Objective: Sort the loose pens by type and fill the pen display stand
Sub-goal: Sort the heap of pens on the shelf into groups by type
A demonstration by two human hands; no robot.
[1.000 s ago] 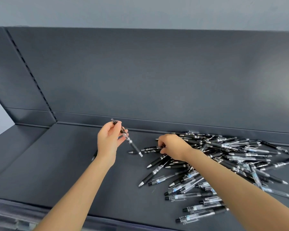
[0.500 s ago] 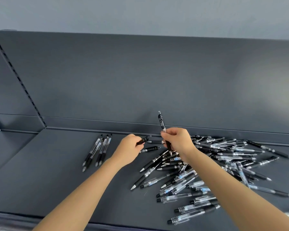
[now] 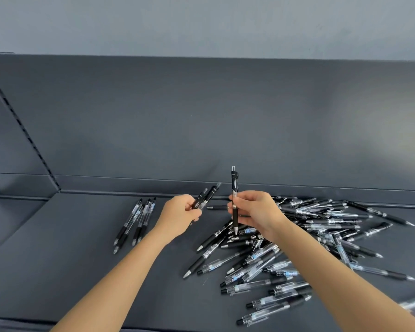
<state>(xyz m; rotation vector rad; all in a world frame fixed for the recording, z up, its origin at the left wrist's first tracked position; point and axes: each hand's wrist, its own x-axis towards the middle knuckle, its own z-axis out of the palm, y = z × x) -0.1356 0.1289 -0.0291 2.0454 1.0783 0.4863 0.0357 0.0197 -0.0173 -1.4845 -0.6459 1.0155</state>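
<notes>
A large heap of loose pens (image 3: 297, 238), some black and some clear-barrelled, covers the right half of the dark shelf. My right hand (image 3: 256, 213) holds one black pen (image 3: 234, 185) upright above the heap's left edge, tip down. My left hand (image 3: 181, 213), just left of it, grips two black pens (image 3: 207, 196) that point up and to the right. A small row of several clear pens with black grips (image 3: 135, 220) lies side by side on the shelf to the left of my left hand.
The dark grey shelf floor (image 3: 70, 259) runs to a tall back panel (image 3: 201, 116) and a slotted upright (image 3: 22, 130) at the left. A front lip (image 3: 22, 323) borders the near edge. No display stand shows.
My right hand lifted a black pen out of the heap and turned it upright. My left hand left a clear pen on the row at left, then took black pens.
</notes>
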